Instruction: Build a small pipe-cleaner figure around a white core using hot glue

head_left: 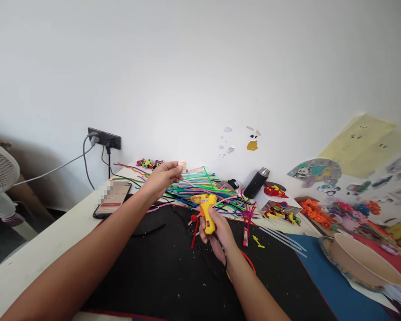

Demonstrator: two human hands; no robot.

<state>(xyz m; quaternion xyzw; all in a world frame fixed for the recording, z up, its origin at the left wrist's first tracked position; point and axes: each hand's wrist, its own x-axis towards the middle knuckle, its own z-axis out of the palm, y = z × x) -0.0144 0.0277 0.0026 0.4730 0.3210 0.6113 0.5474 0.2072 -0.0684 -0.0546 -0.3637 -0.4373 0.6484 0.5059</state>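
Observation:
In my right hand (217, 227) I grip a yellow hot glue gun (208, 211) by its handle, its nozzle pointing left above the black mat (147, 272). My left hand (163, 178) reaches out over the pipe cleaners and pinches a small pale piece (182, 166) between thumb and fingers; its kind is too small to tell. Many coloured pipe cleaners (197, 191) lie heaped behind the mat. Just left of the glue gun a red strip with a round red end (194, 229) rests on the mat. A black pipe cleaner (150, 230) lies under my left forearm.
A phone (112, 200) lies at the left, near a wall socket (104, 138) with cords. A dark flask (256, 183) leans at the back. Clear glue sticks (282, 238), a yellow bit (259, 242) and a bowl (367, 261) are at right. A fan (0, 165) stands far left.

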